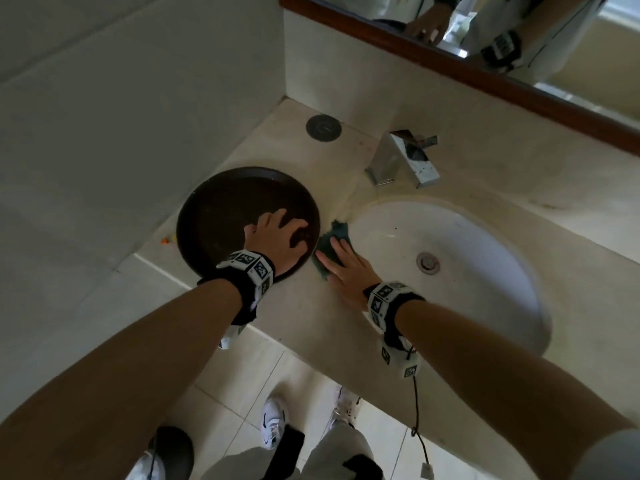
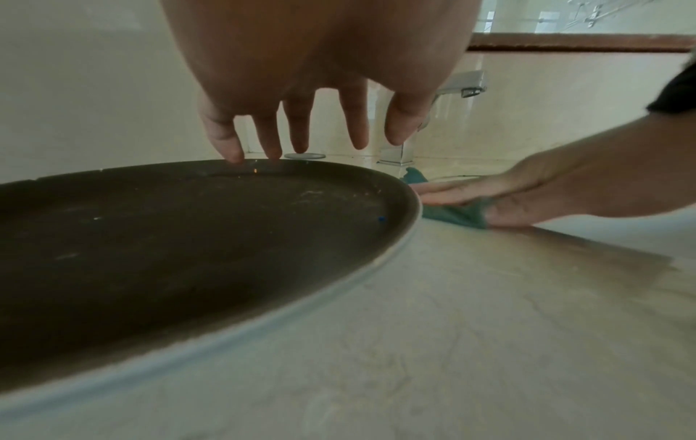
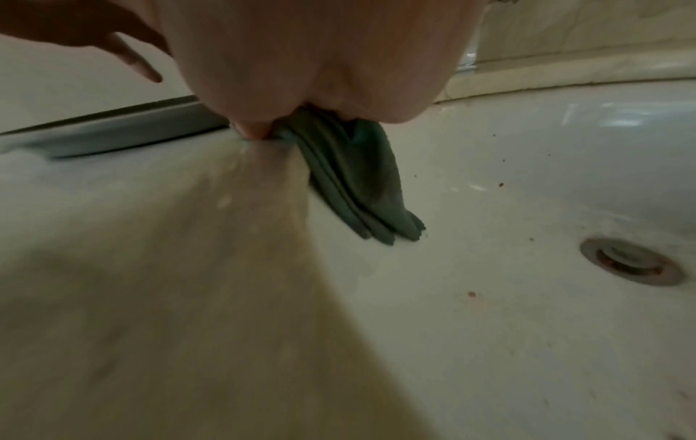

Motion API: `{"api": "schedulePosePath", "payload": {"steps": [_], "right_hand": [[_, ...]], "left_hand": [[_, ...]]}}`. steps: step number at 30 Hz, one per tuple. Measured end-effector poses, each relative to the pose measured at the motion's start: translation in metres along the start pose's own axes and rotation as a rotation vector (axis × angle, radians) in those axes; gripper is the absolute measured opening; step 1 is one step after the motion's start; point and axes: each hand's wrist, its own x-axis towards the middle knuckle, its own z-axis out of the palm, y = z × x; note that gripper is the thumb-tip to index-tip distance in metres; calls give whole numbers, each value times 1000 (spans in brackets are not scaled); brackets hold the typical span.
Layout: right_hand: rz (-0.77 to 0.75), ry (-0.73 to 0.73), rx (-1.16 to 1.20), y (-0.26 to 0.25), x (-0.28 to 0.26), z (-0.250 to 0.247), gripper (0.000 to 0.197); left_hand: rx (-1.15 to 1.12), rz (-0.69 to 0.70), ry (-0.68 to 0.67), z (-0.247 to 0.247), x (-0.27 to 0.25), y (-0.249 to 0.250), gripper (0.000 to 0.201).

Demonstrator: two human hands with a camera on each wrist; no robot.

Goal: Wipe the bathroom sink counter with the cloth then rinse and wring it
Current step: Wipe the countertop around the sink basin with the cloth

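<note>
Our right hand point(image 1: 341, 268) presses flat on the cloth point(image 1: 330, 249) at the basin point(image 1: 485, 244) lip; left hand point(image 1: 277, 239), fingers spread, steadies the tray point(image 1: 214, 216). Risk: cloth slips into basin, or tray shifts on the desk point(image 1: 311, 306).

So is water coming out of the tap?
No, the tap shows no stream, and the sink below it holds no running water in the head view.
</note>
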Motion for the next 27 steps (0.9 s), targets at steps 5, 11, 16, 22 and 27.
{"api": "schedulePosePath", "payload": {"steps": [5,11,16,22,27], "right_hand": [[29,-6,-24,-1,-2,4,64],[67,35,11,17,30,-14,61],[101,36,-3,39,63,-33,62],[63,11,-37,58,85,-48,61],[63,9,-15,54,84,-47,61]], "left_hand": [[-7,29,-17,-1,8,6,49],[-28,4,-17,-2,27,12,49],[-28,-76,-34,-1,43,11,51],[-34,-151,-32,-1,53,13,51],[-27,-159,-21,-3,51,20,51]]}}
